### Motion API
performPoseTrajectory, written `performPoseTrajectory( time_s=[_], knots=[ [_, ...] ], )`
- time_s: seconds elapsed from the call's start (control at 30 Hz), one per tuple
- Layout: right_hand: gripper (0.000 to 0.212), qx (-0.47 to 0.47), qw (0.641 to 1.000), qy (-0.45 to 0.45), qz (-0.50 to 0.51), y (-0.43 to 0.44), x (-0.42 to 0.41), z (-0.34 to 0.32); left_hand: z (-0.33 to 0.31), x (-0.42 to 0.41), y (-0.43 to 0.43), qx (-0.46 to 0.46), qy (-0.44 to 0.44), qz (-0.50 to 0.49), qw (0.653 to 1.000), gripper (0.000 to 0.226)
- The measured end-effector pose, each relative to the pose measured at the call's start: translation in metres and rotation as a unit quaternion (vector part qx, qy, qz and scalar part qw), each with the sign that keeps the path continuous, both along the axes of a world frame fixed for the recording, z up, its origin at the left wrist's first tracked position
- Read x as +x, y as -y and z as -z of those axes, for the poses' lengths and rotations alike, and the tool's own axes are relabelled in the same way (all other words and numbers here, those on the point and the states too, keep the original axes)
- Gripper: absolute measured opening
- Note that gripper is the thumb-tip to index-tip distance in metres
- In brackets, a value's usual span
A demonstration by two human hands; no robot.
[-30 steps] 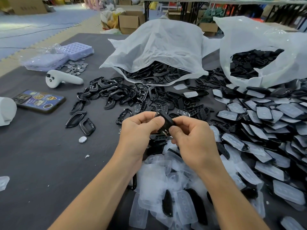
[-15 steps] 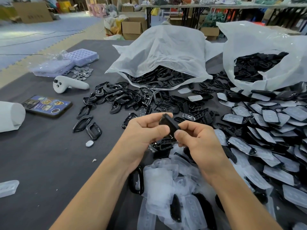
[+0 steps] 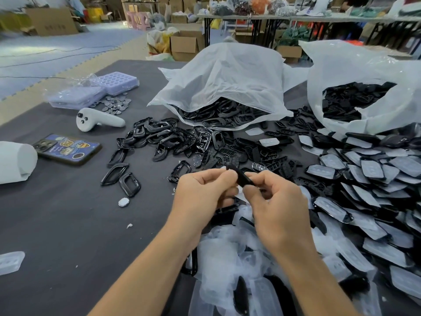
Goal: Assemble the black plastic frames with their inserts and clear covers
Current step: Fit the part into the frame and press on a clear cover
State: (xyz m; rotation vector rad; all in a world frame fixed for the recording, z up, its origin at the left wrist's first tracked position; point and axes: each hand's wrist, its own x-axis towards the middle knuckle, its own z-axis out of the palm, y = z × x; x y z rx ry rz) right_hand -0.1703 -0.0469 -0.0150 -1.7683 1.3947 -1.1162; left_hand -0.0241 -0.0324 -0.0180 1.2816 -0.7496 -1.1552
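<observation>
**A:** What's the room like?

**B:** It's a warehouse hall with cardboard boxes (image 3: 185, 43) at the back. Up close there's a table (image 3: 57, 224) under dark grey, felt-like cloth.

**A:** And the stock?

**B:** Two crinkled, milky plastic bags. The left bag (image 3: 227, 76) spills glossy black loop-shaped frames (image 3: 164, 135) across the cloth, and the right bag (image 3: 364, 71) holds more black parts. Frosted clear covers (image 3: 227, 252) with moulded bumps are heaped near the table's front edge. To the right, covered pieces (image 3: 369, 179) overlap like scales.

**A:** Any writing?

**B:** None I can read. The phone (image 3: 67, 148) lies face down and its case has cartoon stickers, too small to make out. Beyond it are a white controller (image 3: 98, 119), round silver discs (image 3: 116, 103) and lilac dimpled trays (image 3: 118, 80).

**A:** What about the hands?

**B:** Both forearms reach in from below and meet above the covers. The left hand (image 3: 200, 195) and the right hand (image 3: 275, 206) pinch one black piece (image 3: 242, 177) between them. It is tilted and held off the table. The fingers (image 3: 218, 175) are curled tightly around its ends, with the knuckles up.
</observation>
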Motion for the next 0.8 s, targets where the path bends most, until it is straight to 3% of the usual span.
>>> performPoseTrajectory(
  time_s=[0.17, 0.27, 0.37, 0.43, 0.5, 0.6, 0.7, 0.8],
  knots=[
    [0.034, -0.194, 0.974, -0.117, -0.002, -0.005, 0.006, 0.003, -0.004, -0.005, -0.002, -0.022, 0.01, 0.026, 0.999, 0.016],
    [0.034, -0.23, 0.961, -0.15, -0.028, -0.005, 0.01, 0.002, -0.004, -0.003, 0.0, 0.002, 0.012, -0.002, 1.0, 0.03],
    [0.033, -0.174, 0.978, -0.097, -0.058, -0.008, 0.011, 0.001, -0.006, 0.001, 0.002, 0.021, -0.02, -0.05, 0.998, 0.036],
    [0.035, -0.113, 0.991, -0.073, -0.016, -0.006, 0.008, -0.001, -0.004, 0.007, 0.004, 0.027, -0.038, -0.082, 0.996, 0.034],
    [0.036, -0.076, 0.985, -0.151, 0.039, 0.001, 0.002, -0.002, -0.003, 0.014, 0.007, 0.025, -0.021, -0.098, 0.995, 0.028],
    [0.028, -0.019, 0.961, -0.273, 0.029, 0.004, 0.004, -0.004, -0.003, 0.023, 0.008, 0.015, -0.01, -0.099, 0.995, 0.023],
    [0.005, -0.022, 0.952, -0.304, 0.015, 0.005, 0.006, -0.003, -0.002, 0.025, 0.006, 0.007, -0.006, -0.092, 0.996, 0.021],
    [0.016, -0.029, 0.953, -0.299, 0.038, 0.008, 0.004, -0.001, -0.001, 0.024, 0.005, 0.009, 0.016, -0.091, 0.996, 0.022]
  ],
)
